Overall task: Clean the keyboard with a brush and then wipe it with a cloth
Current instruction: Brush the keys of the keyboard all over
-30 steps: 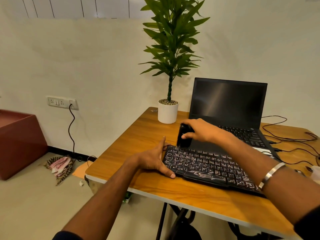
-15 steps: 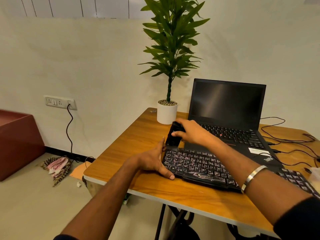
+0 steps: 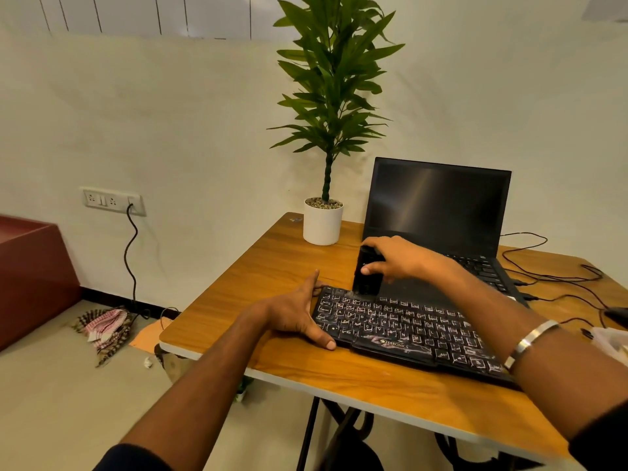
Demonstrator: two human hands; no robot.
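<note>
While gripping the black brush (image 3: pixel 366 274), right hand (image 3: pixel 401 260) now back at the keyboard (image 3: pixel 404 329)'s far-left keys on the counter (image 3: pixel 272 266), mid-sweep; left hand (image 3: pixel 295 314), fingers straight, bracing its edge; dust remaining.

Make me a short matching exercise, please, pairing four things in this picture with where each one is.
Things:
1. brush
2. left hand
3. potted plant
4. laptop

Places:
A. open, behind the keyboard
B. at the table's far corner, left of the laptop
C. gripped by the right hand, at the keyboard's far left edge
D. steadying the keyboard's left end

Pairs: 1-C, 2-D, 3-B, 4-A
</note>
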